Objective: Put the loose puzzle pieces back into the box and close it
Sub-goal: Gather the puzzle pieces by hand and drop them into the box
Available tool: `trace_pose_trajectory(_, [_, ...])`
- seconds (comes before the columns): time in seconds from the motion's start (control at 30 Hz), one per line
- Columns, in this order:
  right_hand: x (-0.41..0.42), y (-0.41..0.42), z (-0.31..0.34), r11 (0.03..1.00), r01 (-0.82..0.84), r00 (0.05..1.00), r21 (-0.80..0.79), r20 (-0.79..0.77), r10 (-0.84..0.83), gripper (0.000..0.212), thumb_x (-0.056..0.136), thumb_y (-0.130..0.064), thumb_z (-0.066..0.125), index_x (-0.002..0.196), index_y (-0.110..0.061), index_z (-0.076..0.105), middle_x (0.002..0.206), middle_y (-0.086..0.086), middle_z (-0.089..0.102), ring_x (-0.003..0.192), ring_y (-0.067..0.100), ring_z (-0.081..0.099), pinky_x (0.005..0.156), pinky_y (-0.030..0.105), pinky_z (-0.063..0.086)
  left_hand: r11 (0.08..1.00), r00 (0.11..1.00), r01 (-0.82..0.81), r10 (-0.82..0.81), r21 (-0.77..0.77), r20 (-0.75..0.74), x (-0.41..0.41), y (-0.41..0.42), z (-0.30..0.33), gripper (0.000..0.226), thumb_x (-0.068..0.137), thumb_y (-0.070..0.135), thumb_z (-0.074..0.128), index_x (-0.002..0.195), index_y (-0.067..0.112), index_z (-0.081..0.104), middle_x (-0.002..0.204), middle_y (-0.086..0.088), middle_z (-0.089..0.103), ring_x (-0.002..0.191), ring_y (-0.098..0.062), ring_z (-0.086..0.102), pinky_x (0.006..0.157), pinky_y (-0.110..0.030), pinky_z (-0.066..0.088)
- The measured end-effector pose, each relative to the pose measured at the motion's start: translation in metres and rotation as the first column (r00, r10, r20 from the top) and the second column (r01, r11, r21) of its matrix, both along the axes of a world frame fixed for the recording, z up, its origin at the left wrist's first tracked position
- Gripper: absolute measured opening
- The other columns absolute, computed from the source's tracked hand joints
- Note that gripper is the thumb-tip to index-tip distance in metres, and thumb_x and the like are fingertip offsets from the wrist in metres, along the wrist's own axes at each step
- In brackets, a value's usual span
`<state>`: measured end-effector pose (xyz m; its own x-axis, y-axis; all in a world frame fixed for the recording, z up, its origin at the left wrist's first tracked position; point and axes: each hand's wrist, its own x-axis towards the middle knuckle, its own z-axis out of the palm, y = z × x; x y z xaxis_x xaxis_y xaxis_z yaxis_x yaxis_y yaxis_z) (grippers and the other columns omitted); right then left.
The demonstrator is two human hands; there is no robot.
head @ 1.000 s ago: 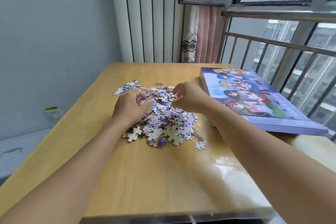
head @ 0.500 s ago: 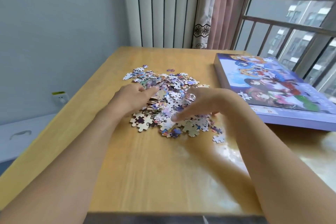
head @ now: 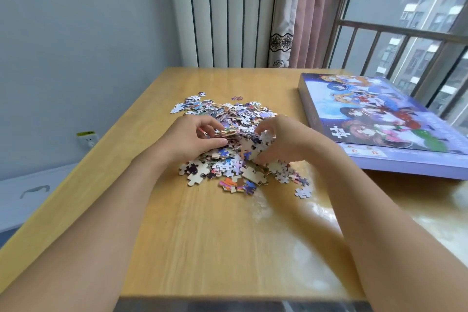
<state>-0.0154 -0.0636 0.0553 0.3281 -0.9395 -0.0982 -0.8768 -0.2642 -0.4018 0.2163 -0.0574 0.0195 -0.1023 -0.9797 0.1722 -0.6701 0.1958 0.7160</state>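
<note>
A heap of loose puzzle pieces [head: 228,119] lies in the middle of the wooden table [head: 207,235]. My left hand [head: 190,138] grips a bunch of pieces at the heap's left side, fingers and thumb curled round them. My right hand [head: 281,140] grips another bunch at the heap's right side. The two hands face each other, close together above the heap. The purple puzzle box [head: 379,121] with a cartoon picture on its lid lies shut at the table's right side. A single piece [head: 303,192] lies apart at the heap's near right.
A window with a metal railing [head: 405,30] runs behind the box. A pink curtain [head: 304,23] hangs at the back. A wall socket [head: 88,138] and a white cabinet [head: 33,192] are to the left of the table.
Both hands have closed in on the heap and curled round bunches of pieces; half a second ago the fingers lay flatter on the pile. The camera has tilted down slightly.
</note>
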Motion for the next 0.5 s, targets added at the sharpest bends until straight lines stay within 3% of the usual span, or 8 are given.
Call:
trace_pose_trajectory(0.17, [-0.001, -0.004, -0.003, 0.998, 0.023, 0.994, -0.061, 0.107, -0.016, 0.06, 0.077, -0.023, 0.084, 0.132, -0.02, 0.061, 0.117, 0.006, 0.062, 0.092, 0.026, 0.064, 0.074, 0.036, 0.057, 0.998, 0.996, -0.031, 0.025, -0.064, -0.083, -0.003, -0.002, -0.004, 0.014, 0.082, 0.032, 0.082, 0.095, 0.03, 0.075, 0.087, 0.004, 0.069, 0.071, -0.008, 0.057, 0.068, -0.024, 0.05])
trace_pose_trajectory(0.3, [-0.003, -0.009, -0.007, 0.995, 0.051, 0.973, -0.089, 0.231, -0.029, 0.067, 0.079, -0.02, 0.083, 0.139, -0.014, 0.056, 0.133, 0.008, 0.061, 0.109, 0.024, 0.062, 0.081, 0.031, 0.05, 0.988, 0.995, -0.068, 0.057, -0.137, -0.081, -0.005, -0.003, -0.004, 0.01, 0.085, 0.031, 0.079, 0.092, 0.025, 0.076, 0.08, 0.003, 0.071, 0.067, -0.011, 0.061, 0.067, -0.027, 0.051])
trace_pose_trajectory(0.33, [-0.003, -0.011, -0.008, 0.993, 0.064, 0.965, -0.097, 0.26, -0.037, 0.066, 0.079, -0.02, 0.083, 0.139, -0.012, 0.056, 0.13, 0.007, 0.061, 0.105, 0.021, 0.06, 0.077, 0.026, 0.046, 0.985, 0.994, -0.081, 0.068, -0.15, -0.089, -0.005, -0.002, -0.003, 0.009, 0.085, 0.031, 0.079, 0.091, 0.025, 0.076, 0.078, 0.002, 0.072, 0.066, -0.011, 0.062, 0.066, -0.025, 0.05])
trace_pose_trajectory(0.43, [-0.002, -0.015, -0.01, 0.991, 0.097, 0.92, -0.095, 0.389, -0.053, 0.048, 0.078, -0.02, 0.084, 0.121, -0.006, 0.067, 0.094, 0.003, 0.063, 0.068, 0.013, 0.054, 0.053, 0.019, 0.04, 0.977, 0.991, -0.115, 0.101, -0.177, -0.086, -0.007, -0.001, -0.002, 0.006, 0.085, 0.027, 0.08, 0.088, 0.025, 0.076, 0.077, 0.001, 0.072, 0.063, -0.009, 0.06, 0.062, -0.022, 0.048])
trace_pose_trajectory(0.5, [-0.004, -0.017, -0.012, 0.99, 0.137, 0.846, -0.044, 0.525, -0.094, 0.032, 0.079, -0.015, 0.083, 0.106, -0.004, 0.069, 0.074, 0.002, 0.06, 0.05, 0.008, 0.047, 0.044, 0.018, 0.036, 0.973, 0.991, -0.127, 0.118, -0.192, -0.058, -0.006, 0.0, -0.003, 0.006, 0.084, 0.027, 0.081, 0.086, 0.027, 0.075, 0.075, 0.005, 0.071, 0.063, -0.01, 0.061, 0.061, -0.023, 0.049])
